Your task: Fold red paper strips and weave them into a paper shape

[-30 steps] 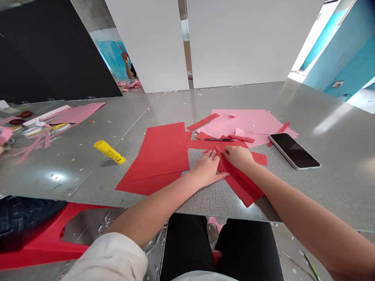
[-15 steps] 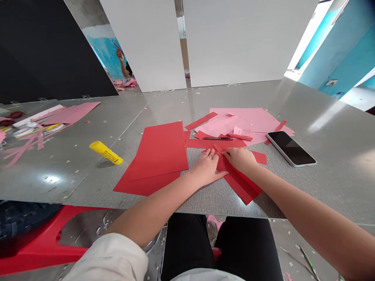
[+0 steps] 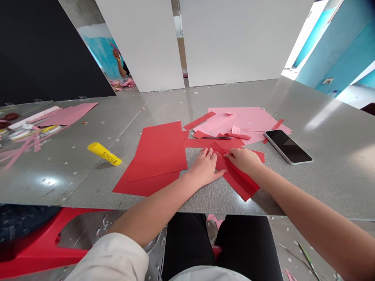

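My left hand [image 3: 205, 168] lies flat on the grey textured table top [image 3: 205, 193], its fingertips at the edge of a folded red paper [image 3: 236, 180]. My right hand [image 3: 243, 161] presses and pinches the top of that fold, hiding part of it. To the left lie large red paper sheets [image 3: 155, 156]. Beyond my hands are red strips on a pink paper sheet [image 3: 249, 117], with a black pen-like cutter [image 3: 216, 137] on them. A black smartphone [image 3: 287, 146] lies to the right.
A yellow glue stick [image 3: 104, 154] lies left of the red sheets. Pink strips and tape rolls [image 3: 29, 130] sit at the far left. White panels [image 3: 234, 39] stand behind the table. Another person's raised hand [image 3: 116, 55] appears in the distance. A red stool [image 3: 43, 244] is below left.
My right hand has shifted slightly to the right along the red fold. My left hand stays in place. The whole scene has drifted a little left and up as my head moved.
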Tool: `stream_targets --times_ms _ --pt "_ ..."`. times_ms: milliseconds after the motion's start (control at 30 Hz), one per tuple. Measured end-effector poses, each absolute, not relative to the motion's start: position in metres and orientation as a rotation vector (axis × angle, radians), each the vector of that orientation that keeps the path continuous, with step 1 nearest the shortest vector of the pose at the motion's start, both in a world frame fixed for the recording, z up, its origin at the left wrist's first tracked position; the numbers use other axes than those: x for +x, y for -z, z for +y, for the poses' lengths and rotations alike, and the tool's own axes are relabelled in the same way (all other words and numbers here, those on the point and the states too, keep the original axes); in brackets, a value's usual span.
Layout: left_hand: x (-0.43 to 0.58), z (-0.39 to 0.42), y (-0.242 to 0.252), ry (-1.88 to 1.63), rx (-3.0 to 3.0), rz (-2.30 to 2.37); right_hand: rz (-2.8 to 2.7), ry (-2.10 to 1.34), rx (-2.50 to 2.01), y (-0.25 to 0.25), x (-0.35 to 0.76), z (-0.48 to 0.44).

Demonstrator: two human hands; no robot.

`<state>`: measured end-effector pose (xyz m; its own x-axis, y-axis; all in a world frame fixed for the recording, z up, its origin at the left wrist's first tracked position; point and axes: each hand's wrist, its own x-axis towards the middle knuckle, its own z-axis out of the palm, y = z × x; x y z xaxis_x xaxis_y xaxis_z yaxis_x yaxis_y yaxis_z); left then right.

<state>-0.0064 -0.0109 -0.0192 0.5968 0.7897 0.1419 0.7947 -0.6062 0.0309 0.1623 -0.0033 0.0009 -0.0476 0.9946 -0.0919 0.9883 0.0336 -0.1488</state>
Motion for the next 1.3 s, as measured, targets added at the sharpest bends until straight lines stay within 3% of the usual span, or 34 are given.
stream_targets --times_ms 233,1300 --pt "0.0 -0.043 0.014 0.276 -2.942 -1.008 -2.408 -0.127 -2.068 0.0 0.161 -0.002" --pt "0.006 -0.06 0.016 0.169 -3.089 -1.115 -2.498 0.103 -2.034 0.009 0.167 -0.013"
